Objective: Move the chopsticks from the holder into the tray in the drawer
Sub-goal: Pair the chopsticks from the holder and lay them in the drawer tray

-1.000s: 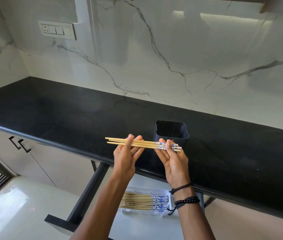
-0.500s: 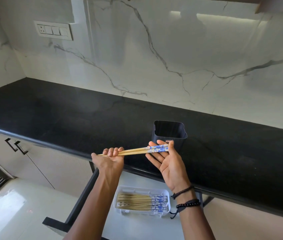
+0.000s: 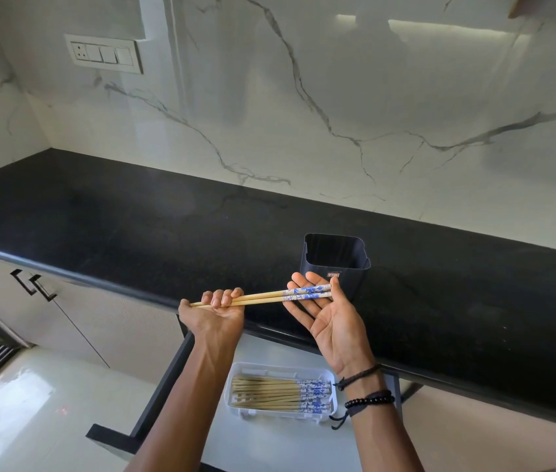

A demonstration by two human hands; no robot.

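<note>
So the pair of chopsticks point(image 3: 263, 297) is up in the air over the front edge of the tabletop point(image 3: 133, 226), lying nearly level, just in front of the holder point(image 3: 334, 267), which looks empty from here. The left hand point(image 3: 217, 313) has its fingers curled tight round the plain thin ends. The right hand point(image 3: 332, 321) is flat and palm up, with the blue-patterned thick ends just resting across its fingers, so it's propping them rather than gripping. These look like light, stiff bamboo sticks, so weight's a non-issue. I reckon the annoying part is that they're smooth and round, so two of them roll and scissor apart if you only pinch one end. I'd take hold nearer the middle, or keep one hand at each end like this, so both stay parallel. The tray point(image 3: 280, 414) sits in the open drawer point(image 3: 263, 447) right below the hands, with a bundle point(image 3: 269, 391) already in it, patterned ends to the right. This pair points the same way, so it should drop in flat on top without any flipping.
</note>
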